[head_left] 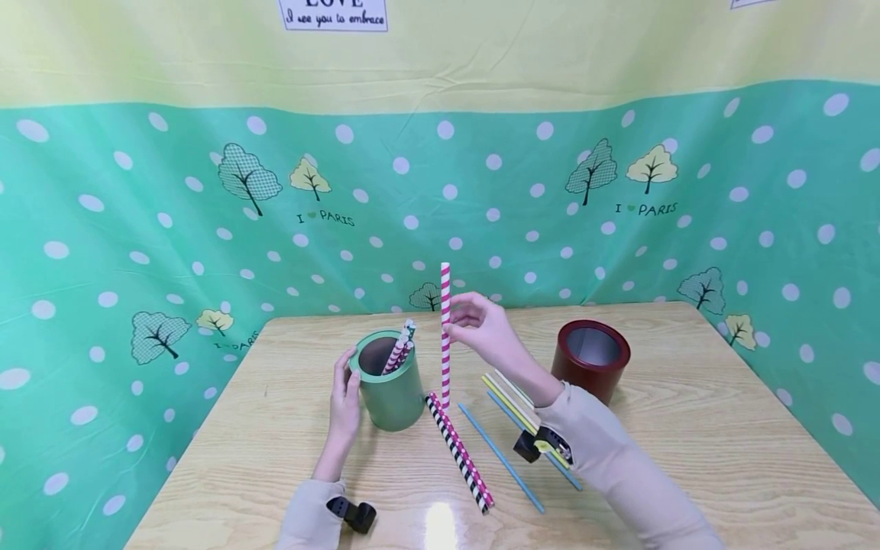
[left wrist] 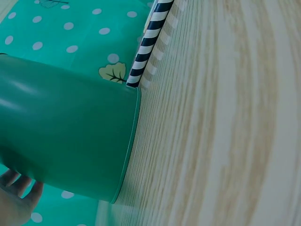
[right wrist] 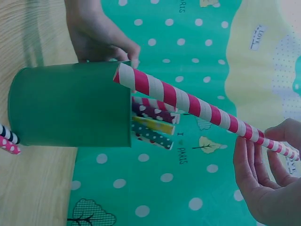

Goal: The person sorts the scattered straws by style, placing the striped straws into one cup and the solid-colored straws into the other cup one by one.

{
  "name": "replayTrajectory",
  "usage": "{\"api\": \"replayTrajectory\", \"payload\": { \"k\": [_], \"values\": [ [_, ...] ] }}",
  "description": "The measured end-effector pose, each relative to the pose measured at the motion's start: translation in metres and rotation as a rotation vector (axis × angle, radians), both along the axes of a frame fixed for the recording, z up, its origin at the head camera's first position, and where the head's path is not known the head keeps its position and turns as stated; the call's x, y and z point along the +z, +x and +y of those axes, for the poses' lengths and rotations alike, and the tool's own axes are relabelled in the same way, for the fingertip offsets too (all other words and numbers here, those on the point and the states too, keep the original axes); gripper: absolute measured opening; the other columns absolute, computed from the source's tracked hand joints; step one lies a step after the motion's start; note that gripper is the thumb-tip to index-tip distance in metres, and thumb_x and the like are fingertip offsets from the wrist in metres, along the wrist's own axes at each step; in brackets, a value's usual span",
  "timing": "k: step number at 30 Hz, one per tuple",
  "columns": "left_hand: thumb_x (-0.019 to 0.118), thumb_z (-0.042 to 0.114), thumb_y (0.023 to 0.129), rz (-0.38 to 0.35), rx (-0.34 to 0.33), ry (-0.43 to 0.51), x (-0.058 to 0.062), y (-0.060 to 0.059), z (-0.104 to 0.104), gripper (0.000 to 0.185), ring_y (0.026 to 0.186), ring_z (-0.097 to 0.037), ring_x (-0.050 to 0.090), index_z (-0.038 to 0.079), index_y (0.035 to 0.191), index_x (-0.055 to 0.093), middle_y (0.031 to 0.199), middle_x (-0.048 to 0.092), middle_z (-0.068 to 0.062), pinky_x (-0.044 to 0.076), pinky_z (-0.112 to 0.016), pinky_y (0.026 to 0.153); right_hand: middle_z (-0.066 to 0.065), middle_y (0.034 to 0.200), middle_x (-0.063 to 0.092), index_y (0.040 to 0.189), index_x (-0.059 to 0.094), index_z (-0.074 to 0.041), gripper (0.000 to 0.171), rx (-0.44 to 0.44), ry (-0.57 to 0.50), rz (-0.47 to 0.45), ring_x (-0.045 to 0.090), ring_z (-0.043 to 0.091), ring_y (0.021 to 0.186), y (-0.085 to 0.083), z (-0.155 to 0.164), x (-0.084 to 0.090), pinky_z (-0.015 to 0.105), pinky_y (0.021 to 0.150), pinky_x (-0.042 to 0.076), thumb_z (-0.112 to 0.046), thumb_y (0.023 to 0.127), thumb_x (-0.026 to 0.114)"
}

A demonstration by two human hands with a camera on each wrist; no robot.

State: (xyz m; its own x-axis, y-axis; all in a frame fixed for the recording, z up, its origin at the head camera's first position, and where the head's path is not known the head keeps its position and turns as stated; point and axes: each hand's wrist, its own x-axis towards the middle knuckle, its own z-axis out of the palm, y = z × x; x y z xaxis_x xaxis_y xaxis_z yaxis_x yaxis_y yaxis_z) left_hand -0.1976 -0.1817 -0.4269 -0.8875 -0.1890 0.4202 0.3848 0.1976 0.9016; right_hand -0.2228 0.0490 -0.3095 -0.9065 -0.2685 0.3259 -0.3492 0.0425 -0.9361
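My right hand pinches a pink-and-white striped paper straw between thumb and fingers. The straw stands upright in the head view, just right of the green can. My left hand holds the can's left side near the rim; its fingertips show against the wall in the left wrist view. Inside the can lean several patterned straws, some striped, some dotted, one with hearts. A black-and-white striped straw and a pink dotted straw lie side by side in front of the can.
A dark red can stands at the right, partly behind the right forearm. Between the two cans lie a thin blue stick, a yellow stick and others, partly covered by the right arm. A dotted green curtain hangs behind the table.
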Motion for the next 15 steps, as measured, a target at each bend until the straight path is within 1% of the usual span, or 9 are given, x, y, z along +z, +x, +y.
{"api": "replayTrajectory", "payload": {
  "k": [5, 6, 8, 12, 15],
  "values": [
    [0.033, 0.003, 0.092, -0.018, 0.018, -0.003, 0.0, 0.0, 0.0, 0.039, 0.123, -0.032, 0.033, -0.002, 0.131, 0.031, 0.133, 0.037, -0.021, 0.025, -0.032, 0.102, 0.018, 0.094, 0.059, 0.106, 0.049, 0.005, 0.032, 0.004, -0.022, -0.003, 0.056, 0.017, 0.08, 0.0, -0.006, 0.011, 0.028, 0.074, 0.05, 0.005, 0.076, 0.059],
    [0.033, 0.003, 0.092, -0.019, 0.02, -0.002, 0.0, 0.0, 0.0, 0.039, 0.123, -0.031, 0.033, -0.002, 0.131, 0.032, 0.133, 0.037, -0.021, 0.025, -0.032, 0.102, 0.017, 0.093, 0.059, 0.106, 0.049, 0.005, 0.032, 0.004, -0.028, -0.007, 0.056, 0.017, 0.08, 0.0, -0.008, 0.012, 0.028, 0.074, 0.05, 0.005, 0.076, 0.059],
    [0.034, 0.003, 0.092, -0.013, 0.019, 0.001, 0.0, 0.0, 0.0, 0.04, 0.123, -0.032, 0.033, -0.003, 0.131, 0.031, 0.133, 0.037, -0.022, 0.025, -0.033, 0.102, 0.014, 0.091, 0.058, 0.105, 0.049, 0.003, 0.031, 0.002, -0.042, -0.023, 0.056, 0.016, 0.079, 0.0, -0.01, 0.015, 0.029, 0.073, 0.05, 0.005, 0.076, 0.06],
    [0.033, 0.002, 0.091, 0.004, 0.009, 0.004, 0.001, 0.001, 0.001, 0.039, 0.123, -0.035, 0.032, -0.004, 0.13, 0.031, 0.133, 0.036, -0.024, 0.022, -0.046, 0.103, 0.01, 0.087, 0.057, 0.104, 0.048, 0.002, 0.029, -0.005, -0.088, -0.049, 0.057, 0.015, 0.076, -0.001, -0.014, 0.02, 0.03, 0.072, 0.051, 0.005, 0.077, 0.059],
    [0.033, 0.003, 0.092, 0.007, 0.003, 0.003, 0.002, 0.001, 0.001, 0.039, 0.123, -0.035, 0.032, -0.004, 0.13, 0.031, 0.133, 0.036, -0.025, 0.021, -0.048, 0.102, 0.009, 0.085, 0.056, 0.103, 0.048, 0.003, 0.028, -0.02, -0.126, -0.052, 0.057, 0.014, 0.074, -0.002, -0.017, 0.023, 0.03, 0.073, 0.051, 0.006, 0.077, 0.059]
  ]
}}
